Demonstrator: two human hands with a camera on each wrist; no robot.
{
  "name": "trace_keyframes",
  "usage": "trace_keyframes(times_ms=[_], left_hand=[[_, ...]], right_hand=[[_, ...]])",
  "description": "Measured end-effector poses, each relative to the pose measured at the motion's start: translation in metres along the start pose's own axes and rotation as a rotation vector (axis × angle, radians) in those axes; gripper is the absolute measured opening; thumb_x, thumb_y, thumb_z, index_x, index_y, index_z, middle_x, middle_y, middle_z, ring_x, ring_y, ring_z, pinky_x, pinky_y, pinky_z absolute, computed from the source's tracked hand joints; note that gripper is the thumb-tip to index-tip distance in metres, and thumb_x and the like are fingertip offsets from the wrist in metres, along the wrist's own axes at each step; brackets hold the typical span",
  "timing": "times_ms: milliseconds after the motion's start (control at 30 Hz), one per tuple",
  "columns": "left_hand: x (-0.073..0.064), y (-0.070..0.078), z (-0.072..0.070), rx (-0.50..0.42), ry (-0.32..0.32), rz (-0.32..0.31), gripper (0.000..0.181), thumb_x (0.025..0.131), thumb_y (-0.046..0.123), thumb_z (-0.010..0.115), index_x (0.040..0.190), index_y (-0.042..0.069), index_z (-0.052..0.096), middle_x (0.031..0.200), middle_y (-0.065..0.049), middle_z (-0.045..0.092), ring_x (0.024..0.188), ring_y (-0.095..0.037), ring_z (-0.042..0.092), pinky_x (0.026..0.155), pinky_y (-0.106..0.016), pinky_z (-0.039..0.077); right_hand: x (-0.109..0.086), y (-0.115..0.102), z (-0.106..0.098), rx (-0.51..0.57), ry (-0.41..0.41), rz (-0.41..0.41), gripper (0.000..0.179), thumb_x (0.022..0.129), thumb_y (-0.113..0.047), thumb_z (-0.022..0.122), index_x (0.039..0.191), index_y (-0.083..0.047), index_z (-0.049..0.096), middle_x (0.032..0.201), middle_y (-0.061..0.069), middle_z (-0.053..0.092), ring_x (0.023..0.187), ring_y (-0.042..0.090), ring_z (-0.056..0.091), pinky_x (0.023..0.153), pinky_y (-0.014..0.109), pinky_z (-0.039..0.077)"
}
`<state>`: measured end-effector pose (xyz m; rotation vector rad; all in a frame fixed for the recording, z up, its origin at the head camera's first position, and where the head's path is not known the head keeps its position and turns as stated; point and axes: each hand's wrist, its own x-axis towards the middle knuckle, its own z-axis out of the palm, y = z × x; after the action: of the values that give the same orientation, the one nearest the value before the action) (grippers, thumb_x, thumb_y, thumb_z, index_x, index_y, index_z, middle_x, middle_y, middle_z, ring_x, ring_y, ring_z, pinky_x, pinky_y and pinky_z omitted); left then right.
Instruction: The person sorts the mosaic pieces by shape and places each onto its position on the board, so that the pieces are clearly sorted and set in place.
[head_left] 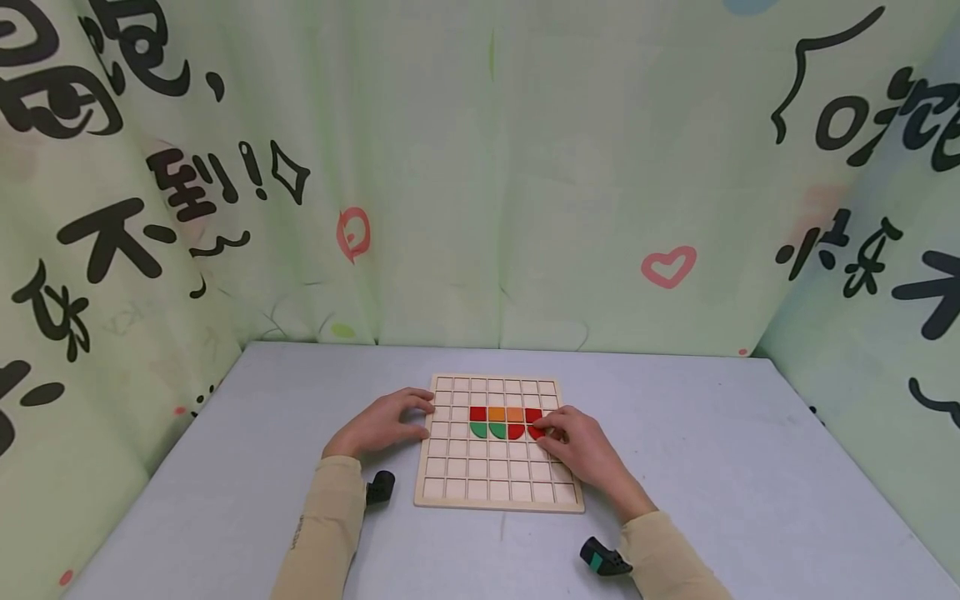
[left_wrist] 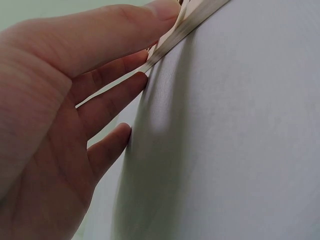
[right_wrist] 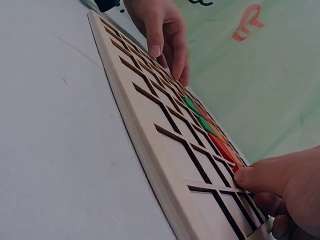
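Observation:
A wooden grid board [head_left: 487,490] lies flat on the table, with small coloured tiles in two rows of its cells. Red [head_left: 477,413] and orange tiles [head_left: 496,414] fill the upper row. Below them are two round-edged green tiles [head_left: 478,430] and a similar red tile [head_left: 515,432]. At the right end of that lower row, my right hand [head_left: 587,450] pinches another red tile [head_left: 534,432], partly covered by the fingers. My left hand [head_left: 378,423] rests its fingertips against the board's left edge, thumb apart from the loosely bent fingers [left_wrist: 115,100].
The board stands on a pale table [head_left: 300,392]. Behind and at both sides hangs a light green curtain [head_left: 570,167] with black lettering. Black devices [head_left: 381,487] are worn at both wrists, close above the tabletop.

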<state>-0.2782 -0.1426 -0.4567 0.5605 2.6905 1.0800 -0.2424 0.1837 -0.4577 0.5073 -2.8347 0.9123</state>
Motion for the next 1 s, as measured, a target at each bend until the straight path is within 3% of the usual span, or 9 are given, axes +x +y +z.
trace_keyframes(times_ms=[1000], left_hand=[[-0.0014, 0.0018, -0.0005, -0.008, 0.0, -0.01, 0.035, 0.085, 0.014, 0.076, 0.118, 0.009, 0.068, 0.141, 0.001, 0.051, 0.138, -0.024, 0.039, 0.113, -0.041, 0.034]], right_hand=[[0.0016, 0.0044, -0.0001, 0.021, 0.013, 0.01, 0.015, 0.085, -0.006, 0.074, 0.1, -0.008, 0.074, 0.099, 0.003, 0.065, 0.082, 0.013, 0.054, 0.072, 0.028, 0.052]])
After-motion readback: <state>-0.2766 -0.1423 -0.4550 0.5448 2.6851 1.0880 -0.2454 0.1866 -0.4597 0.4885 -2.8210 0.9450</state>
